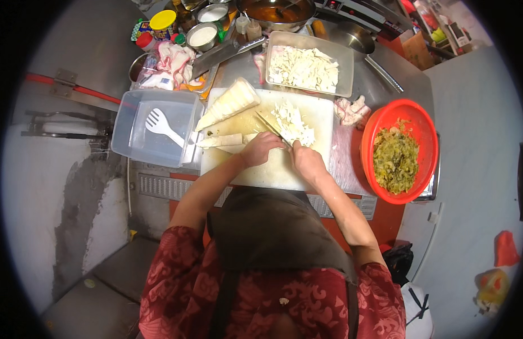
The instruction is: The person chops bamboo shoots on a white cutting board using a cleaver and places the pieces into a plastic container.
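My right hand [307, 162] grips the handle of a kitchen knife [270, 125], whose blade points up and left over a white cutting board [270, 176]. Beside the blade, my left hand [262, 148] presses on a pale piece of what looks like bamboo shoot [245, 139]. To the right of the blade lies a heap of thin white slices [292, 125]. A large cone-shaped bamboo shoot [230, 103] rests at the board's upper left, and a narrower peeled piece [219, 141] lies below it. The underside of my left hand is hidden.
Left of the board stands a clear plastic tub [132, 144] holding a white slotted spatula [164, 127]. Behind it are a tub of cut slices [346, 63], a cleaver [217, 57] and a wok [278, 23]. A red colander [367, 165] with chopped greens stands right, near a crumpled cloth [352, 111].
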The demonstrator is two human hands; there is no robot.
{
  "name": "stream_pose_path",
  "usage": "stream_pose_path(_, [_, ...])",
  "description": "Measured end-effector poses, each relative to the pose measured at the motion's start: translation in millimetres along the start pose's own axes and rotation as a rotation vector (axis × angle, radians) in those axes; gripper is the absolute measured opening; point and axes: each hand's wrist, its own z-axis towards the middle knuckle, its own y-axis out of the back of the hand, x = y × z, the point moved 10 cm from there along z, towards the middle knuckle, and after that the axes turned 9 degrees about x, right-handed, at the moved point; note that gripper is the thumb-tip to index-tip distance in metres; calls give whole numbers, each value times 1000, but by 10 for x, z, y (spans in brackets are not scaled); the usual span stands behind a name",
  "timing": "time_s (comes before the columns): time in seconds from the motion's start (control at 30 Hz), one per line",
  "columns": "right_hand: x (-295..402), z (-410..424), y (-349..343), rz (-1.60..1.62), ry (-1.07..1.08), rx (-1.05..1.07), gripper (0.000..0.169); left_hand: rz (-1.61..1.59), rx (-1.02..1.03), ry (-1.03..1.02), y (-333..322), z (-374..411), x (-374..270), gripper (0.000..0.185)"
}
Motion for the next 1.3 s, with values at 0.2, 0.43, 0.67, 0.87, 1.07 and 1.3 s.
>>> stream_pose_path(0.2, [-294, 174, -283, 29, -52, -13, 21, -46, -25, -35, 65, 11, 0, 42])
stream_pose_path(0.43, [-244, 182, -286, 19, -35, -32, 20, 123, -16, 72, 59, -35, 41, 39])
stream_pose_path(0.67, [-108, 86, -228, 71, -29, -10, 22, 60, -34, 38, 23, -123, 55, 41])
stream_pose_path(0.87, [-2, 154, -74, 68, -32, 6, 23, 2, -47, 29, 111, -100, 84, 42])
stream_pose_path(1.07, [-177, 211, -289, 68, -66, 42, 23, 97, -34, 36, 89, -137, 26, 38])
stream_pose_path(1.3, [-90, 160, -273, 90, -69, 26, 25, 143, -78, 51, 150, -128, 31, 36])
